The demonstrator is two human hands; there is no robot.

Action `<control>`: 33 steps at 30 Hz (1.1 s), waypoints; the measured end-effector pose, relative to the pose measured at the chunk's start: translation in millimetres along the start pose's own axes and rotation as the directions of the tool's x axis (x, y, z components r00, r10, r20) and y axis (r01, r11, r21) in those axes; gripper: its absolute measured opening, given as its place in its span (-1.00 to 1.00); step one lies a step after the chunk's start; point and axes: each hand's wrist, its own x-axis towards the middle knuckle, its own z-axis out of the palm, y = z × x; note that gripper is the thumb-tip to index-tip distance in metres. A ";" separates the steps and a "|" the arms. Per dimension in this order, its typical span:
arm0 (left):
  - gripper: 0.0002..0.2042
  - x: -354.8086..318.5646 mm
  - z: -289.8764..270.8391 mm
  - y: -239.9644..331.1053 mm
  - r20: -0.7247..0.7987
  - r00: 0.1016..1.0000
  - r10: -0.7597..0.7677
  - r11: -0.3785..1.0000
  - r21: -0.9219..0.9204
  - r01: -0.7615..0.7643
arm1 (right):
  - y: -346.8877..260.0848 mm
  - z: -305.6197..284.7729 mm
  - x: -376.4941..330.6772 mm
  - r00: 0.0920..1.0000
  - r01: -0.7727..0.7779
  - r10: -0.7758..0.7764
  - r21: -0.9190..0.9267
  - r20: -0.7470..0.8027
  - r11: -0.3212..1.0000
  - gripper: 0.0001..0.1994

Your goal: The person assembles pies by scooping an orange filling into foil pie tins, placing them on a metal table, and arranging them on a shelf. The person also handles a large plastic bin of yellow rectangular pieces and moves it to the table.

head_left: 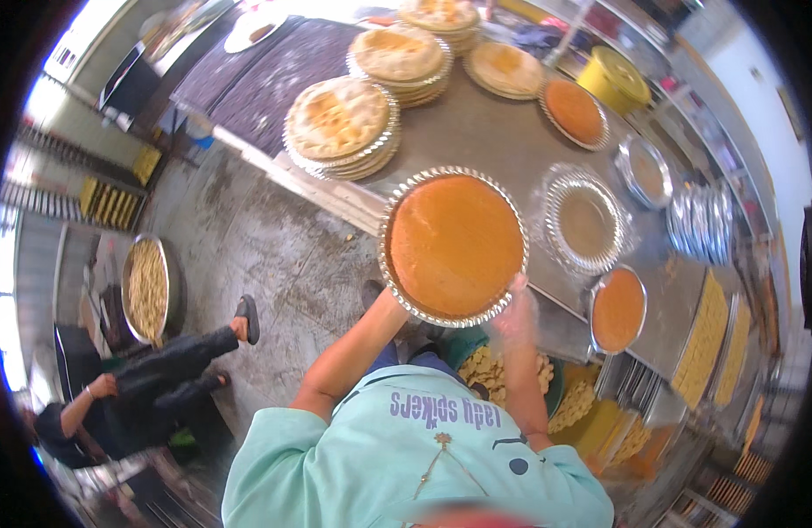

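A round orange-brown cake (459,246) sits in a fluted silver foil pan (390,280), held up in front of my chest beside the table. My left hand (391,305) grips the pan from its lower left side; its fingers are hidden beneath. On the lower right rim is my right hand (513,312), closed on the pan's edge and blurred. To the right of the pan, a stack of foil pans (630,231) stands on the metal table, with another orange-brown cake (619,310) in a pan near the table edge.
Stacked pale-crusted pies (340,119) stand along the table's far left side. Beyond lie a yellow tub (615,77) and more foil pans (701,224). A green tub (466,345) of pale pieces is below the table edge. At left, a person (151,387) sits near a large metal bowl (173,290).
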 end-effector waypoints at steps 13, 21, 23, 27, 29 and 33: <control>-0.34 -156.2 -134.1 112.3 -0.094 0.867 0.489 0.858 -0.129 -0.497 | 148.9 66.3 17.6 0.895 -0.345 0.413 -0.330 0.165 0.879 -0.61; -0.37 -182.8 -311.0 133.4 -0.478 0.718 0.505 0.780 -0.103 -0.617 | 325.3 143.0 98.0 0.870 -0.429 0.491 -0.420 0.047 0.800 -0.60; -0.36 -193.9 -350.9 131.0 -0.439 0.729 0.526 0.775 -0.106 -0.623 | 368.2 163.5 131.9 0.864 -0.348 0.467 -0.445 0.191 0.825 -0.61; -0.34 -223.3 -403.7 118.6 -0.524 0.697 0.489 0.798 -0.053 -0.600 | 450.3 226.8 219.5 0.930 -0.217 0.324 -0.451 0.172 0.866 -0.59; -0.31 -234.7 -422.8 112.8 -0.567 0.676 0.471 0.805 -0.037 -0.592 | 476.3 260.3 261.7 0.912 -0.171 0.286 -0.360 0.295 0.917 -0.59; -0.29 -247.5 -452.7 102.8 -0.651 0.640 0.408 0.815 -0.056 -0.576 | 503.1 324.8 347.8 0.776 0.455 -0.035 -0.520 0.630 0.723 -0.59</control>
